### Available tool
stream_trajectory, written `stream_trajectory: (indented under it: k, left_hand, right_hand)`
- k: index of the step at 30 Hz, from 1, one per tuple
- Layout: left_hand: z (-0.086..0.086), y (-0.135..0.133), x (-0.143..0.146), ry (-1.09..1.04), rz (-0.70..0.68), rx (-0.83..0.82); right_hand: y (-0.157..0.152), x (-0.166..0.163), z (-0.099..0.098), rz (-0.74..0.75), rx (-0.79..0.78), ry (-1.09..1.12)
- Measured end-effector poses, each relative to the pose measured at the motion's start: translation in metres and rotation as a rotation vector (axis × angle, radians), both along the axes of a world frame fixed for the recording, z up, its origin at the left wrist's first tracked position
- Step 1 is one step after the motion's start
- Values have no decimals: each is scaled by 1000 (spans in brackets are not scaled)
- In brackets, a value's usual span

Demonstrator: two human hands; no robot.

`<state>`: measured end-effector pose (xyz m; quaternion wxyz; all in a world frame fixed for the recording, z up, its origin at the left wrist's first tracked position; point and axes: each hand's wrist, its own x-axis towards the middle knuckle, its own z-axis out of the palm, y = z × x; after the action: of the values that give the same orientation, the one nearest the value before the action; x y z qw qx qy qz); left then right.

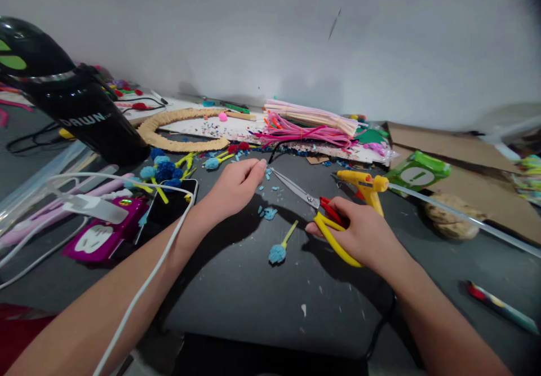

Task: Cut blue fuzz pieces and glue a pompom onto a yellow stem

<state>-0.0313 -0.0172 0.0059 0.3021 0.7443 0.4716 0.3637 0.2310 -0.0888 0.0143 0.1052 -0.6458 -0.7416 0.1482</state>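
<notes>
My right hand (359, 232) is wrapped round the red and yellow handles of a pair of scissors (298, 190). Their blades look closed, and the tips point toward my left hand (240, 187). That hand is closed in a pinch, thumb on top; a bit of light blue shows by its fingertips, too small to name. Small light blue scraps (268, 213) lie on the dark table beneath. Nearer to me rests a light blue fuzzy pom-pom on a yellow-green pipe-cleaner stem (278, 253).
A yellow glue gun (366, 183) with a long glue stick lies beyond my right hand. Pink pipe-cleaner bundles (308, 131) lie at the back. A black bottle (84, 100) stands left, near a purple power strip (105, 229); a white cable crosses over my left forearm.
</notes>
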Motion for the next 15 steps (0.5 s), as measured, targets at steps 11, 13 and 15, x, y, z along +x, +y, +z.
stream_trajectory:
  k: [11,13,15]
  left_hand:
    - [1,0,0,15,36,-39]
    - [1,0,0,20,43,-43]
    - [2,0,0,26,45,-49]
  right_hand:
    - [-1,0,-1,9,-8,22]
    - [-1,-1,-1,-7,-6,26]
    - [0,0,-1,-22,-14,37]
